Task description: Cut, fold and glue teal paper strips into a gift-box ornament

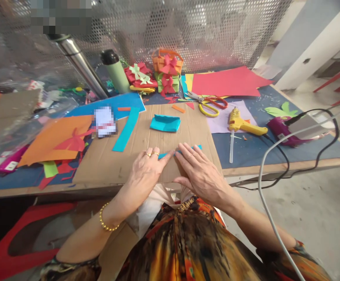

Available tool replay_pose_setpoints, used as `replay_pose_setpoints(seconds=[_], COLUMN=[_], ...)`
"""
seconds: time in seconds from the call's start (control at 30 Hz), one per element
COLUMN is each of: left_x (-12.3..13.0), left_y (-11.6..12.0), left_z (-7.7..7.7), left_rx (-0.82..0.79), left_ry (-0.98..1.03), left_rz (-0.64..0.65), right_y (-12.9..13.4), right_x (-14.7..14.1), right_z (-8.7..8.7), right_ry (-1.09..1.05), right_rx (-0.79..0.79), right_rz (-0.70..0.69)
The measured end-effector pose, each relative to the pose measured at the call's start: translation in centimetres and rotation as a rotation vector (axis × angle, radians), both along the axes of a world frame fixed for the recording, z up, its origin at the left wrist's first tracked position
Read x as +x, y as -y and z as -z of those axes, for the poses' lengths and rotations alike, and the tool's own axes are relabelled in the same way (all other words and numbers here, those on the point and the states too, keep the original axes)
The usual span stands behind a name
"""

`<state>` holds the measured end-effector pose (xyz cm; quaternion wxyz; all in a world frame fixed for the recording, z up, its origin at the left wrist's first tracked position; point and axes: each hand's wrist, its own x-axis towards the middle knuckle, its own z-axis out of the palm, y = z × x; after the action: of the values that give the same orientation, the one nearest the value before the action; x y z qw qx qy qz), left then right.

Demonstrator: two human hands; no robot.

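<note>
A narrow teal paper strip lies on a flat sheet of cardboard, mostly covered by my hands. My left hand, with two rings, rests palm down on its left part, index finger stretched to the right. My right hand lies flat over its right part, fingers extended and thumb apart. The fingertips of both hands meet near the strip's middle. Beyond them sits a folded teal paper piece, its upper edge raised. A longer teal paper strip lies to its left.
Scissors lie behind to the right, beside a yellow glue gun with a trailing cord. A white cable loops at the right. Orange paper, a green bottle and small paper baskets stand or lie around.
</note>
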<state>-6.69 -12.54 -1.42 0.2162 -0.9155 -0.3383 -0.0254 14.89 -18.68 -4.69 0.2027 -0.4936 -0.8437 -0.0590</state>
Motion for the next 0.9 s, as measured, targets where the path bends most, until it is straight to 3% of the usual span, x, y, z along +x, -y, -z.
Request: replay_pose_setpoints(seconds=[0.13,0.3,0.53,0.67,0.9], left_x=[0.3,0.3,-1.0,-1.2,-2.6], left_y=[0.1,0.5,2.7,3.2,3.8], left_z=[-0.1,0.0,1.3,2.1,2.7], left_rx=[-0.017,-0.055,-0.001,0.066,0.014], left_ry=[-0.005,0.006,0.152,0.253,0.352], left_rz=[-0.013,-0.045,-0.172,-0.192,-0.198], right_y=[-0.3,-0.2,-0.1,0.0,0.0], right_x=[-0.3,-0.3,-0.3,-0.3,0.1], right_z=[1.1,1.1,1.3,1.1,1.4], right_ry=[-0.011,-0.011,0.019,0.022,0.013], right_rx=[-0.074,-0.052,0.039,0.070,0.057], right_rz=[-0.011,0.039,0.030,0.023,0.013])
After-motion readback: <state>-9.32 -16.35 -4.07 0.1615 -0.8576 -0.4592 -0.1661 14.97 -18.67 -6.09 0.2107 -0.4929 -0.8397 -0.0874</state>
